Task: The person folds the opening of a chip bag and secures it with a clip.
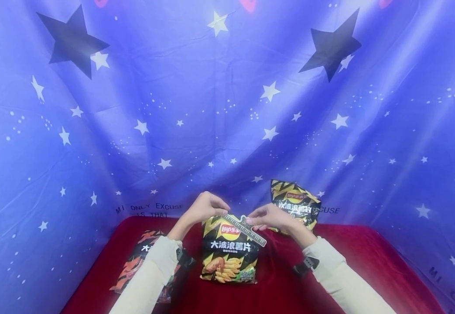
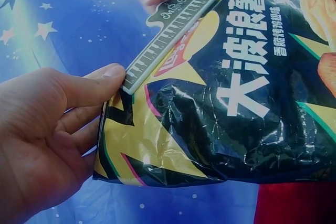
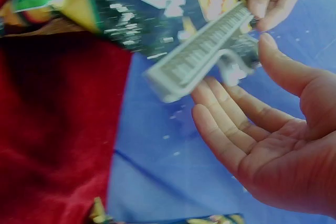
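Observation:
A black and yellow chip bag (image 1: 229, 250) stands upright at the middle of the table, its printed front facing me. A bag clip with a piano-key pattern (image 1: 251, 233) lies aslant across its top, the right end sticking out past the bag's side. My left hand (image 1: 205, 208) pinches the bag's top left corner, the thumb by the clip's end in the left wrist view. At the clip's handle (image 3: 244, 56), my right hand (image 1: 270, 218) pinches with thumb and fingers. How far the clip's jaws reach over the bag cannot be seen.
Behind my right hand a second black and yellow chip bag (image 1: 295, 203) stands near the table's back edge. A black and red bag (image 1: 135, 261) lies at left, partly hidden by my left forearm. Red cloth (image 1: 313, 292) covers the table; a starry blue curtain (image 1: 227, 109) hangs behind.

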### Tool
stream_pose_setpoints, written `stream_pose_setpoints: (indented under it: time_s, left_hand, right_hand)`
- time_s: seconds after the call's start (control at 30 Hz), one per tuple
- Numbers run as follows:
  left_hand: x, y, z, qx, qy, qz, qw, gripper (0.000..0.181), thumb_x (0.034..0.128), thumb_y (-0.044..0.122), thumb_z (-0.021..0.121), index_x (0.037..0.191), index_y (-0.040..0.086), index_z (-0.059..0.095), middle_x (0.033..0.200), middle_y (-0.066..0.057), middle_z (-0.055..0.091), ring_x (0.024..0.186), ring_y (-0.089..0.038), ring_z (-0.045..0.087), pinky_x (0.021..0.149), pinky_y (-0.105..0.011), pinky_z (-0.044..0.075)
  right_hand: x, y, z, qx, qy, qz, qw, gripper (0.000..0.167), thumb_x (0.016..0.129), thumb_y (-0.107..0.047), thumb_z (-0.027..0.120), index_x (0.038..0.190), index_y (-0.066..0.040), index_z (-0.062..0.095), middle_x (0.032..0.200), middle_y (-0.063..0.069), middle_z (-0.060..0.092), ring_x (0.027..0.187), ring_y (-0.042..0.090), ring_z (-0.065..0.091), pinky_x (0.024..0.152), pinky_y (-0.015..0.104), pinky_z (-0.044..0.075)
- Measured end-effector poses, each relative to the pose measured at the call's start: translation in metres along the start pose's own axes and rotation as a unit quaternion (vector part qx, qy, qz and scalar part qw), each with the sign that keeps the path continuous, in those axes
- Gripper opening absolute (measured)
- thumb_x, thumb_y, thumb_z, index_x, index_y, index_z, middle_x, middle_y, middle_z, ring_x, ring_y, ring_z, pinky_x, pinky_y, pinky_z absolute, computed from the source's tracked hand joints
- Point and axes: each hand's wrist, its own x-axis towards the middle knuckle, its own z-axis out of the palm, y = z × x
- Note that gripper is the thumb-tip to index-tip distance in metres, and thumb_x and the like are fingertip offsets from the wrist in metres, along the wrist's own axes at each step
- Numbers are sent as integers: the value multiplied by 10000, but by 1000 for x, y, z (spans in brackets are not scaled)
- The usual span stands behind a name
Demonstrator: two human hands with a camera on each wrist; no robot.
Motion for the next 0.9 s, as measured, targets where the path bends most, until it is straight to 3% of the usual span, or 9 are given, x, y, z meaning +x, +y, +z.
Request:
stream_pose_setpoints:
  time_s: [0.17,0.37,0.53,0.67,0.77,0.9]
  left_hand:
    - [-1,-1,2,-57,70,-44,9999,119,864,64,788,979,84,812,981,-78,798,973,-223,743,899,-375,590]
    - [-2,-5,3,-78,98,94,9999,149,883,75,771,1029,68,802,1022,-85,794,1035,-252,733,944,-407,580]
    - [-9,-14,-2,-214,380,77,9990,271,909,98,750,1178,65,753,1198,-102,753,1205,-298,661,1036,-474,530]
    - [-17,-24,-8,-426,727,-144,9963,417,944,126,715,1345,38,639,1377,-166,650,1319,-361,580,1092,-519,484]
    - [-23,-35,-13,-744,857,-439,9926,481,984,150,667,1421,-7,543,1442,-248,568,1319,-418,563,1053,-524,515]
    - [-33,-50,-16,-1520,687,-891,9820,498,1036,173,587,1451,-65,447,1388,-323,555,1242,-443,606,989,-492,563]
  right_hand:
    - [-8,27,5,344,-212,240,9989,553,901,-224,775,1290,125,594,1132,179,738,987,245,728,914,427,604]
    - [-15,42,14,1027,-451,185,9935,309,932,-89,703,1149,126,660,960,38,734,867,145,691,883,395,615]
    - [-14,44,19,1223,-318,118,9919,273,937,-87,693,1131,105,680,934,7,717,864,132,674,875,378,615]
    - [-13,46,21,1280,-198,114,9915,276,940,-90,692,1138,102,678,958,13,720,885,134,685,885,400,614]
    - [-13,47,22,1368,-117,111,9905,270,944,-93,689,1137,95,676,961,9,730,888,137,702,897,426,611]
    - [-12,50,23,1541,16,105,9880,281,952,-104,686,1151,94,669,949,1,737,874,137,718,905,453,608]
